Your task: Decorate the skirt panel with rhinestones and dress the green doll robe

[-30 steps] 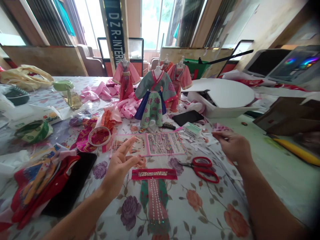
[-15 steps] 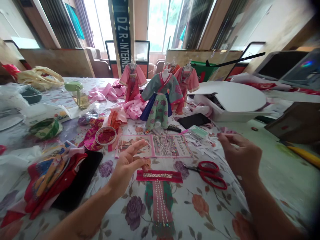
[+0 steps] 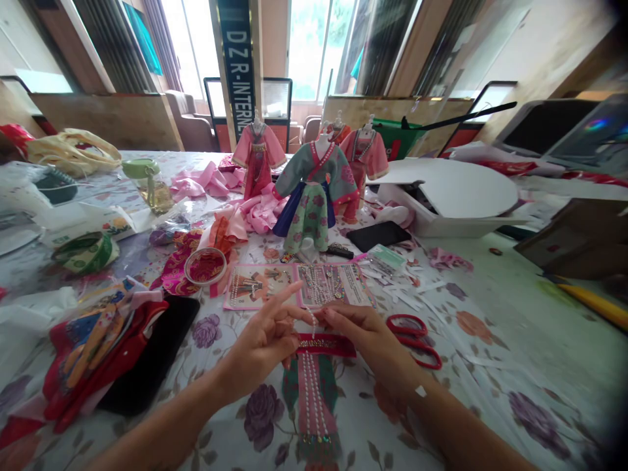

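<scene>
My left hand (image 3: 262, 340) is over the middle of the table, index finger stretched out and the others loosely bent. Its middle fingertip touches or nearly touches a short strand of white beads (image 3: 313, 324). From the other side, the thumb and finger of my right hand (image 3: 360, 327) pinch the strand's upper end. Right below lies a small doll-size garment piece: a red band (image 3: 331, 345) with a sparkling trim, and a pink-and-green panel (image 3: 314, 399) with rows of white beads. Red-handled scissors (image 3: 409, 327) lie beyond my right wrist, their blades hidden by the hand.
An open pink-edged bead card (image 3: 260, 281) lies behind my hands. A mannequin in a green-and-pink dress (image 3: 314, 196) stands behind it, with several others. A dark phone (image 3: 377, 234) and a round white board (image 3: 471, 186) are at right; folded red fabric (image 3: 108, 353) lies left.
My right hand has moved left from beyond the scissors to meet my left hand. The left has shifted slightly right and down. The bead strand now shows between them above the red band.
</scene>
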Demonstrator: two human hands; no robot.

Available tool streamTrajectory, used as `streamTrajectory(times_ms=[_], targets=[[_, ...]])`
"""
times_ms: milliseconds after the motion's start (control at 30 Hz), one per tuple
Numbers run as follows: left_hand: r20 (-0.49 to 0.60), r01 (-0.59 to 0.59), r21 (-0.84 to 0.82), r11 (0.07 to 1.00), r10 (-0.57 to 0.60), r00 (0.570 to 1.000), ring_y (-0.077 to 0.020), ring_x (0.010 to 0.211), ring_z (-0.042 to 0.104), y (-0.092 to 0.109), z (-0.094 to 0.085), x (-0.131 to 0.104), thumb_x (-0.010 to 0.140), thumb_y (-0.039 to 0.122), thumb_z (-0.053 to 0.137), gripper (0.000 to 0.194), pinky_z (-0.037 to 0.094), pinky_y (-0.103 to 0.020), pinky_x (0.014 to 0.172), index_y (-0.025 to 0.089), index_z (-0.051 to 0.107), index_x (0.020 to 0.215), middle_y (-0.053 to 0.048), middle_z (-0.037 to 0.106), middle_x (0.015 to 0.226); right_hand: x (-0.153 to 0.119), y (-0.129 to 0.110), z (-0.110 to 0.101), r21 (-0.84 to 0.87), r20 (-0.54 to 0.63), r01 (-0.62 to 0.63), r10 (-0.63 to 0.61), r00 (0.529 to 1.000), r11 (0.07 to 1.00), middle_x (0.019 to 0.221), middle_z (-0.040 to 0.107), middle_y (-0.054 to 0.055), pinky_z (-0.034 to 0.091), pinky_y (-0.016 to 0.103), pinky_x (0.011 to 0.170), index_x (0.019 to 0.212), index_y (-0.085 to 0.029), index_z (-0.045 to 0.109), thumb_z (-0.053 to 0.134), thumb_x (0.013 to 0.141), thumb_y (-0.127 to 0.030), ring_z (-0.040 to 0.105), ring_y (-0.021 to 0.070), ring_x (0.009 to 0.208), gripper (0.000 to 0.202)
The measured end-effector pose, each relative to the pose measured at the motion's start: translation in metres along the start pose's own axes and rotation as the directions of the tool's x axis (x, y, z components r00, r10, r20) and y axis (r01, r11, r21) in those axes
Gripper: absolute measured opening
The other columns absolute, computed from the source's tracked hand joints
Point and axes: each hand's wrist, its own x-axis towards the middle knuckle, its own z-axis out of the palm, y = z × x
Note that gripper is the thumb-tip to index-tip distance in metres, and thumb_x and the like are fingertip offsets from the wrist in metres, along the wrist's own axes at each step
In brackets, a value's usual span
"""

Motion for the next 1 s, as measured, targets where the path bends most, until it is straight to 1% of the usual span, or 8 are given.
streamTrajectory(times_ms=[100,200,267,333,567,667,767,1000], targets=[[0.021,0.012,0.060,0.998,-0.013,1.000,-0.0049,0.057,0.041,0.0009,0.0024,-0.0027,0.082,0.008,0.051,0.064,0.043,-0.016,0.049,0.036,0.035,0.137,-0.003,0.055,0.101,-0.0017,0.0041,0.0022,0.097,0.039,-0.050,0.046,0.998,0.994,0.065,0.060,-0.001,0.041,0.025,0.062,0.067,-0.020,0.068,0.060,0.082,-0.046,0.053,0.0133,0.064,0.031],[0.040,0.018,0.105,0.994,-0.022,0.999,-0.0055,0.057,0.040,0.0011,0.0037,-0.0045,0.081,0.007,0.051,0.065,0.042,-0.016,0.049,0.036,0.036,0.137,-0.003,0.054,0.099,-0.0031,0.0040,0.0041,0.226,0.126,-0.084,0.056,0.990,0.971,0.074,0.064,0.000,0.043,0.025,0.066,0.075,-0.019,0.071,0.065,0.079,-0.042,0.055,0.0136,0.069,0.024],[0.048,0.025,0.114,0.993,-0.030,0.998,-0.0061,0.057,0.039,0.0008,0.0039,-0.0043,0.080,0.007,0.051,0.066,0.040,-0.017,0.048,0.036,0.035,0.137,-0.003,0.054,0.099,-0.0040,0.0022,0.0046,0.283,0.129,-0.097,0.062,0.990,0.954,0.081,0.066,0.001,0.045,0.026,0.072,0.082,-0.020,0.072,0.070,0.074,-0.039,0.057,0.0143,0.075,0.020],[0.053,0.030,0.108,0.994,-0.036,0.998,-0.0067,0.058,0.039,0.0002,0.0038,-0.0032,0.080,0.007,0.051,0.066,0.038,-0.017,0.048,0.035,0.035,0.137,-0.003,0.055,0.099,-0.0047,0.0005,0.0045,0.313,0.112,-0.101,0.069,0.991,0.944,0.082,0.067,0.001,0.045,0.026,0.073,0.081,-0.021,0.073,0.073,0.071,-0.035,0.058,0.0138,0.076,0.018],[0.014,0.046,0.073,0.996,-0.047,0.999,-0.0041,0.053,0.036,-0.0042,0.0033,0.0000,0.079,0.006,0.053,0.063,0.031,-0.017,0.047,0.033,0.040,0.135,-0.004,0.062,0.099,-0.0043,0.0009,0.0041,0.303,0.046,-0.076,0.065,0.997,0.950,0.077,0.065,0.000,0.044,0.023,0.068,0.073,-0.021,0.072,0.075,0.069,-0.032,0.056,0.0117,0.072,0.013],[-0.039,0.095,0.087,0.992,-0.091,0.995,-0.0033,0.048,0.038,-0.0033,0.0038,0.0005,0.079,0.011,0.055,0.058,0.029,-0.017,0.043,0.028,0.043,0.133,-0.005,0.065,0.096,-0.0037,0.0018,0.0048,0.289,0.029,-0.067,0.061,0.998,0.955,0.076,0.066,0.000,0.044,0.024,0.067,0.073,-0.020,0.072,0.074,0.069,-0.033,0.056,0.0120,0.070,0.014],[-0.083,0.154,0.062,0.986,-0.148,0.985,-0.0025,0.043,0.037,-0.0001,0.0040,0.0015,0.078,0.016,0.058,0.056,0.027,-0.016,0.039,0.025,0.044,0.132,-0.006,0.067,0.094,-0.0038,0.0036,0.0048,0.269,-0.006,-0.050,0.053,0.999,0.962,0.072,0.065,0.000,0.043,0.023,0.063,0.075,-0.020,0.072,0.074,0.070,-0.034,0.055,0.0115,0.066,0.014],[-0.094,0.201,0.020,0.979,-0.198,0.976,-0.0021,0.041,0.040,0.0010,0.0020,0.0035,0.079,0.022,0.061,0.050,0.032,-0.016,0.039,0.022,0.049,0.127,-0.006,0.070,0.090,-0.0037,0.0087,0.0024,0.274,-0.012,-0.062,0.068,0.998,0.960,0.073,0.067,0.000,0.044,0.023,0.063,0.080,-0.021,0.072,0.073,0.073,-0.036,0.057,0.0112,0.066,0.017]])
